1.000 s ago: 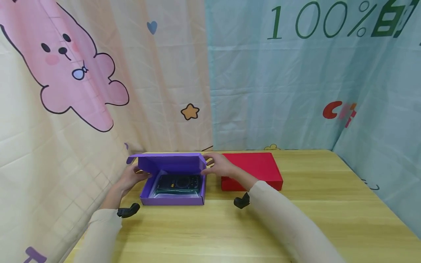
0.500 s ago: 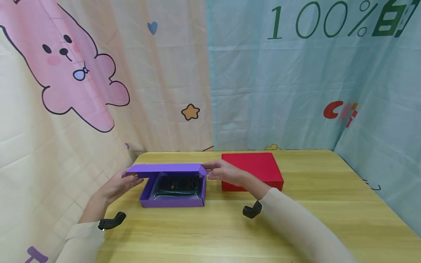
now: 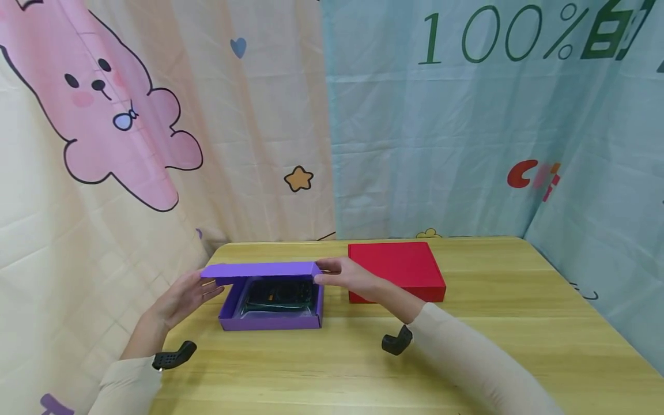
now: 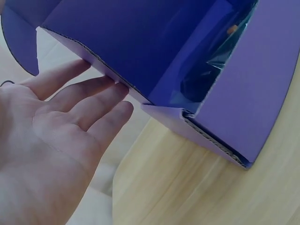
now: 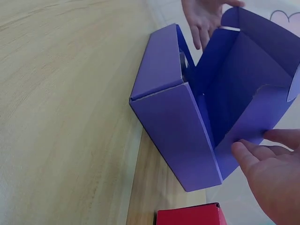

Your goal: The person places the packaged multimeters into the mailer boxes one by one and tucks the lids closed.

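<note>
A purple cardboard box (image 3: 271, 323) stands on the table with its lid (image 3: 261, 269) tilted partway down over it. Inside lies a dark multimeter (image 3: 280, 293) in a clear plastic bag; the lid's shadow covers its upper part. At the lid's left side is my left hand (image 3: 184, 297), its nearly straight fingers (image 4: 105, 93) touching the outer edge from below. My right hand (image 3: 350, 275) is at the lid's right side, where fingertips and thumb (image 5: 244, 152) rest against the outer face. The lid's front flap and rounded ears (image 5: 234, 18) stick out in the right wrist view.
Right of the purple box lies a closed red box (image 3: 396, 268), just behind my right forearm. The wooden table (image 3: 311, 374) reaches back to a printed curtain (image 3: 270, 115), which also hangs along both sides.
The purple lid has come from nearly upright down to a low tilt over the multimeter. My left hand has shifted left and slightly down, and my right hand has lowered with the lid.
</note>
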### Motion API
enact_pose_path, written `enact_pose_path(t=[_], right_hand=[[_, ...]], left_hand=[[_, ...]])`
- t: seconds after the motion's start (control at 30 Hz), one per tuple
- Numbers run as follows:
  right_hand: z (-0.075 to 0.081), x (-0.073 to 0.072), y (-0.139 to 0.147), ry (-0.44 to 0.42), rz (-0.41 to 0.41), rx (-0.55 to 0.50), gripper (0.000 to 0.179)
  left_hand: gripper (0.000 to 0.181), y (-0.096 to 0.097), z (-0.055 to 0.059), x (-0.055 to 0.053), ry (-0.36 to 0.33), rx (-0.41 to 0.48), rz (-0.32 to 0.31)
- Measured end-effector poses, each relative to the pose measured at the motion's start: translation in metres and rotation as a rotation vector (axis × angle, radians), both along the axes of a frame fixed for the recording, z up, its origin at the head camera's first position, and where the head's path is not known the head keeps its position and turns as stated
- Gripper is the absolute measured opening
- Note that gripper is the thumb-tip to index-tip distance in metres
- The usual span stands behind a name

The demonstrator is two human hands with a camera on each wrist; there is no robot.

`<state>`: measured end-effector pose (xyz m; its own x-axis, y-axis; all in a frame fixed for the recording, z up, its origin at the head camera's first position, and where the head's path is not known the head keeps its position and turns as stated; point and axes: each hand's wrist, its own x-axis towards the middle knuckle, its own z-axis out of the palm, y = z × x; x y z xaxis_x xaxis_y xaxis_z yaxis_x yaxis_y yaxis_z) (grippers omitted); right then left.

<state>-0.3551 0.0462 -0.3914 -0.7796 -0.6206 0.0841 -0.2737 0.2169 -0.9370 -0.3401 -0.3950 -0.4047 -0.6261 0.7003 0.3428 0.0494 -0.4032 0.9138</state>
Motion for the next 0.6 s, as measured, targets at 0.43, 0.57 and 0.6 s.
enact_pose_path(t=[0.43,0.57,0.6], right_hand=[[-0.008,0.0,0.001,0.005,0.074,0.048,0.079],[-0.009,0.001,0.003,0.014,0.113,0.071,0.082],[-0.01,0.001,0.004,0.014,0.117,0.074,0.083]], left_hand=[[0.045,-0.007,-0.018,0.003,0.013,-0.043,-0.008],[0.045,-0.009,-0.021,0.005,0.034,-0.081,0.037],[0.046,-0.009,-0.021,0.005,0.033,-0.085,0.04]])
